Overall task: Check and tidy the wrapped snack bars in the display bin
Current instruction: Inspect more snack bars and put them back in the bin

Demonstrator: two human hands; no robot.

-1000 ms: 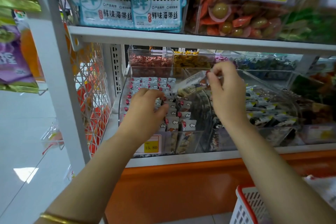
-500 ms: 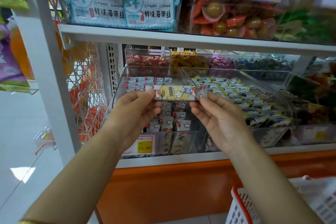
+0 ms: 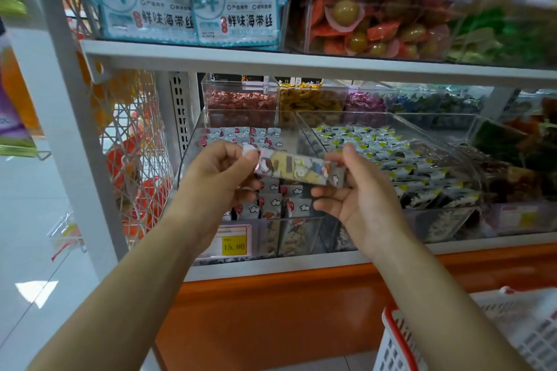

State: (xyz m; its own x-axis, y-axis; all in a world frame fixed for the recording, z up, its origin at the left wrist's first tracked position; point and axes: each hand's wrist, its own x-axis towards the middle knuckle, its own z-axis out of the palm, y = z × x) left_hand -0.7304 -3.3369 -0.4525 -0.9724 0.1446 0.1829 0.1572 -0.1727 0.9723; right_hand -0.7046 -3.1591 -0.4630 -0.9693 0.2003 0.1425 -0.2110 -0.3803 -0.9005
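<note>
Both hands, left hand [image 3: 221,172] and right hand [image 3: 358,190], pinch opposite ends of one wrapped snack bar [image 3: 297,168], cartoon-printed, cream-coloured, held level above the clear display bin [image 3: 193,141].

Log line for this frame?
snack bar: held in front of display bin | left hand: pinches its left end | right hand: pinches its right end | step: inspecting, not yet returned
</note>
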